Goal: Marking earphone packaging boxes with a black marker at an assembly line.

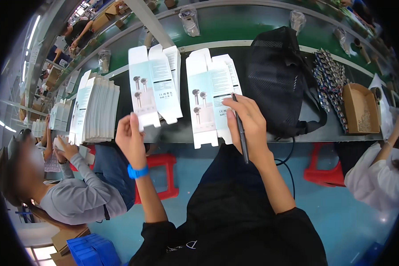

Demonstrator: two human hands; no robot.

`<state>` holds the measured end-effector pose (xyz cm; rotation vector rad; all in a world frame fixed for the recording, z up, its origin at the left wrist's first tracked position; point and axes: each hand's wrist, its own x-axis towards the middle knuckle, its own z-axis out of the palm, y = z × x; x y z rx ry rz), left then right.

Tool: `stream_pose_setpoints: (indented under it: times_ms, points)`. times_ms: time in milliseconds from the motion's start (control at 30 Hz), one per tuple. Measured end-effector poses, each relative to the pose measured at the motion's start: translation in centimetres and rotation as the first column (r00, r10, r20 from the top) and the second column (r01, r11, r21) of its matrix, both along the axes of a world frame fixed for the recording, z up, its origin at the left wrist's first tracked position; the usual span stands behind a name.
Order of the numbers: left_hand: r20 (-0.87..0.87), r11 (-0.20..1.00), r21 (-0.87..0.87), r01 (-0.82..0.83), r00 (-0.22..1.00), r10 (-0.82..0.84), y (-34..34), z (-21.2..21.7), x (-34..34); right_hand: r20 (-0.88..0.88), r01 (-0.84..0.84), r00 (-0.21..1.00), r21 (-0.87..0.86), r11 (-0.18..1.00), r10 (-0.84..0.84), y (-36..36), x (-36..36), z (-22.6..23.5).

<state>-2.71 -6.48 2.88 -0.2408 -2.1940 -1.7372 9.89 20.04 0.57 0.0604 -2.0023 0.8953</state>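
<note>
Two small groups of flat, unfolded white and pale-blue cartons printed with earphones are in front of me. My left hand (132, 137), a blue band on its wrist, pinches the lower edge of the left carton (142, 84), which overlaps others on its right. My right hand (249, 122) is closed round a slim black pen (240, 135), its tip end pointing up and away. The fingertips of that hand rest on the right edge of the right carton (204, 91). Another carton (228, 66) shows partly behind it.
A tall stack of flat cartons (104, 111) stands at left. A black mesh backpack (275, 84) lies right, beside piled small parts (330, 80) and a cardboard box (354, 106). A green conveyor (226, 26) runs behind. Co-workers sit on both sides, near red stools (166, 173).
</note>
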Motion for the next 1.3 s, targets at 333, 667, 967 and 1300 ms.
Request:
stream_pose_setpoints:
  times_ms: [333, 667, 967, 1300]
  points:
    - [-0.185, 0.89, -0.44, -0.115, 0.982, 0.036, -0.4, -0.7, -6.8, 0.086, -0.013, 0.996, 0.033, 0.999, 0.01, -0.6, 0.1, -1.1]
    - [-0.511, 0.789, -0.584, -0.189, 0.841, -0.176, 2.6, 0.2, -6.3, 0.093, -0.01, 0.996, 0.066, 0.998, 0.003, -0.6, -0.1, -0.9]
    - [-0.509, 0.817, -0.533, -0.221, 0.855, -0.101, 3.0, -0.6, -1.2, 0.161, -0.019, 0.987, 0.107, 0.994, 0.001, -0.7, -0.2, -0.1]
    - [-0.388, 0.721, -0.685, -0.106, 0.89, -0.238, 4.9, -1.5, -4.0, 0.203, 0.037, 0.976, 0.185, 0.982, -0.075, -0.6, -0.2, -0.7]
